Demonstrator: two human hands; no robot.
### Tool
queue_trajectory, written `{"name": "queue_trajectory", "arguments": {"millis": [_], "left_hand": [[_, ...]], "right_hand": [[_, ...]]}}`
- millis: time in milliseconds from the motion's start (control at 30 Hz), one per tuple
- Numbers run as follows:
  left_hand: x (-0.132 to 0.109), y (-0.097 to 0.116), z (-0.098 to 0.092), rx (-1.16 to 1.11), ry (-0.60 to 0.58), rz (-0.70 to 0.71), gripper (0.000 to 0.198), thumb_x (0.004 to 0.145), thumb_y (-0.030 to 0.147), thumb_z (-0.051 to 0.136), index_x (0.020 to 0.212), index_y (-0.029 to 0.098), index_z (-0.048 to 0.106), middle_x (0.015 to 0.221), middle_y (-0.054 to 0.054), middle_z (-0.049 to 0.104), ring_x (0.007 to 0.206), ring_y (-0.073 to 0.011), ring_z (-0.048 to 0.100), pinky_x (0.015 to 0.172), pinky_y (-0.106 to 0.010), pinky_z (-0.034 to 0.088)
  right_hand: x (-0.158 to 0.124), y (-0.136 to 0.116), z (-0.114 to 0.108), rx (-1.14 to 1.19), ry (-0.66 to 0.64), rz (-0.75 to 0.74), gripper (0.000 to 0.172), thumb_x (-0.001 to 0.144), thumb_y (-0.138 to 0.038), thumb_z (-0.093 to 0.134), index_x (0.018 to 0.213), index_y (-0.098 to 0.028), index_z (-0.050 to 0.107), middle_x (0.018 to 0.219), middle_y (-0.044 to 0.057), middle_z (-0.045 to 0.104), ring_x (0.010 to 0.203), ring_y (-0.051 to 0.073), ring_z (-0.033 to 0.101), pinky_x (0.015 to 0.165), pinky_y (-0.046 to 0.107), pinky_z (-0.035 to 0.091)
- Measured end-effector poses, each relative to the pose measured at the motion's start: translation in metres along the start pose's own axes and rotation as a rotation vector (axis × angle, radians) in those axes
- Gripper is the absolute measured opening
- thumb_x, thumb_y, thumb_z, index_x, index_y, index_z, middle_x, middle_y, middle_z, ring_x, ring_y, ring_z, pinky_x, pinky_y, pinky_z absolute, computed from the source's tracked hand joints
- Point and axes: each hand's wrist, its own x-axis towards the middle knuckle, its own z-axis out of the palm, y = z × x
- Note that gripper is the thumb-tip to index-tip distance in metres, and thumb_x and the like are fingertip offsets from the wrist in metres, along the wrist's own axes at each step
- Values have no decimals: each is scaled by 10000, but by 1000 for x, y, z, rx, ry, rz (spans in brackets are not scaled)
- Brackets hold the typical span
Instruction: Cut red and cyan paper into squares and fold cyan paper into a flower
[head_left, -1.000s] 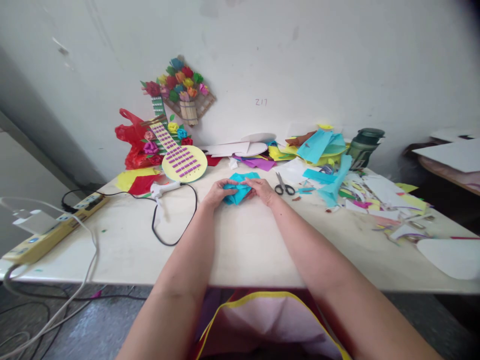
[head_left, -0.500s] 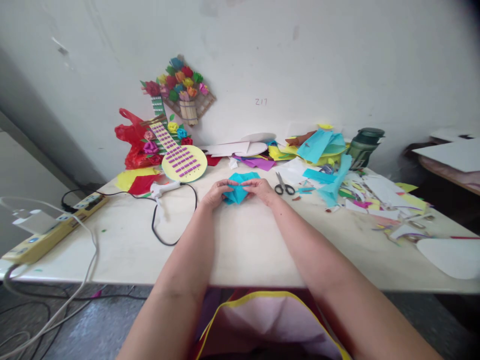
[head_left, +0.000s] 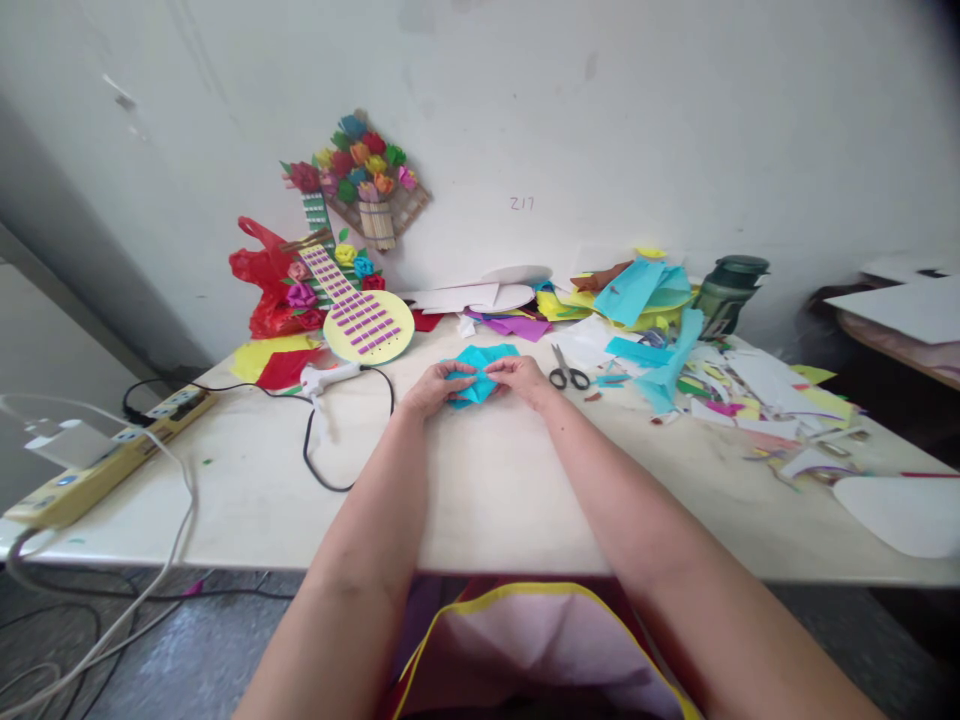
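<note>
A creased piece of bright blue paper (head_left: 484, 357) is held between my two hands over the middle of the table. My left hand (head_left: 439, 388) pinches its left side, thumb pointing inward. On the other side, my right hand (head_left: 521, 380) grips it between thumb and fingers. Both sets of fingertips nearly meet at the paper's centre, and parts of the paper are hidden behind them. Just right of my right hand lies a pair of scissors (head_left: 568, 372) with black handles. Small blue paper strips (head_left: 611, 381) rest beside the scissors.
A glue gun (head_left: 330, 377) with a black cord lies to the left, before a yellow paper guitar (head_left: 369, 325). A power strip (head_left: 112, 460) sits at the left edge. Paper scraps (head_left: 750, 385) and a dark green bottle (head_left: 731, 290) occupy the right side.
My fingers have shifted slightly on the blue paper, and its lower point, which hung down between my hands, now looks flatter. Everything else stays in place.
</note>
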Motion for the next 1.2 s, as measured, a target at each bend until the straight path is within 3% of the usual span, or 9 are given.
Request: {"name": "queue_trajectory", "arguments": {"millis": [467, 667, 733, 900, 1033, 1200], "left_hand": [[7, -10, -4, 173, 103, 78, 368, 529, 329, 761, 834, 157, 645, 569, 21, 559, 470, -84, 482, 455, -208, 372], [6, -10, -3, 179, 114, 124, 351, 538, 335, 753, 825, 159, 654, 617, 15, 581, 504, -88, 491, 490, -219, 387], [5, -9, -2, 175, 119, 135, 359, 531, 331, 757, 829, 159, 658, 631, 14, 587, 516, -88, 494, 505, -222, 395], [5, -8, -1, 170, 128, 143, 368, 521, 323, 766, 833, 156, 661, 629, 14, 583, 524, -87, 493, 518, -223, 403], [5, -7, -1, 162, 133, 148, 367, 522, 328, 765, 825, 151, 655, 631, 10, 585, 525, -91, 499, 514, -226, 406], [7, -9, -1, 164, 128, 138, 390, 521, 340, 764, 839, 147, 648, 622, 12, 579, 512, -90, 497, 505, -230, 412]], "right_hand": [[-2, -3, 2, -50, -37, -14, 101, 617, -188, 685, 707, -146, 673, 487, -14, 603, 430, 114, 549, 435, 231, 466], [-3, -4, 1, 10, -49, -8, 401, 648, -203, 688, 1035, -134, 607, 538, -36, 610, 449, 113, 581, 419, 212, 467], [-2, -4, 1, 13, -33, 19, 420, 693, -239, 665, 1085, -123, 567, 517, -37, 597, 442, 123, 587, 396, 211, 461], [-2, -4, 0, -22, -35, 119, 245, 736, -320, 645, 865, -124, 573, 481, -13, 588, 374, 118, 561, 299, 177, 378], [-4, -5, 3, -44, -29, 154, 242, 684, -305, 704, 717, -149, 523, 469, -11, 594, 337, 104, 536, 274, 164, 347], [-4, -5, 6, -68, 8, 162, 256, 678, -297, 704, 680, -165, 485, 429, -29, 572, 325, 105, 524, 280, 164, 353]]}}
